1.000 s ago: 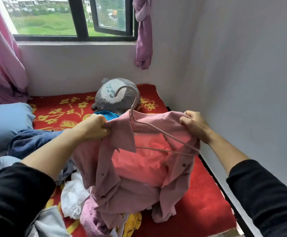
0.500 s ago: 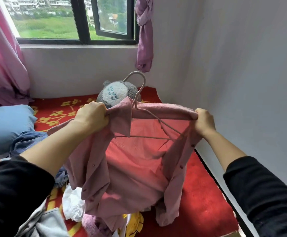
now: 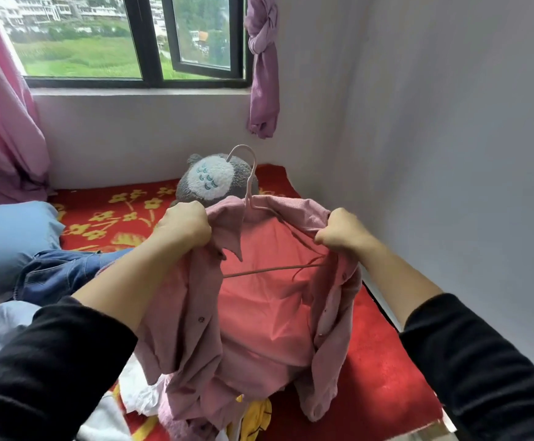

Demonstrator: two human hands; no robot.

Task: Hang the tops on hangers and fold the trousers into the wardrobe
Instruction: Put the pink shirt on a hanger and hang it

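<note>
At the centre of the frame, the left hand (image 3: 185,225) and right hand (image 3: 343,230) are each clutching a shoulder of the pink shirt (image 3: 253,300), which is hanging open on the pink hanger (image 3: 249,198) above the red blanket (image 3: 367,370) and clothes pile.

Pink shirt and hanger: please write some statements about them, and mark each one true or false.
1. The left hand and the right hand both grip the pink shirt. True.
2. The hanger is inside the shirt, its hook standing above the collar. True.
3. The shirt is buttoned shut. False: its front hangs open.
4. The plush toy lies nearer the person than the shirt. False: it sits behind the shirt, farther away.
</note>
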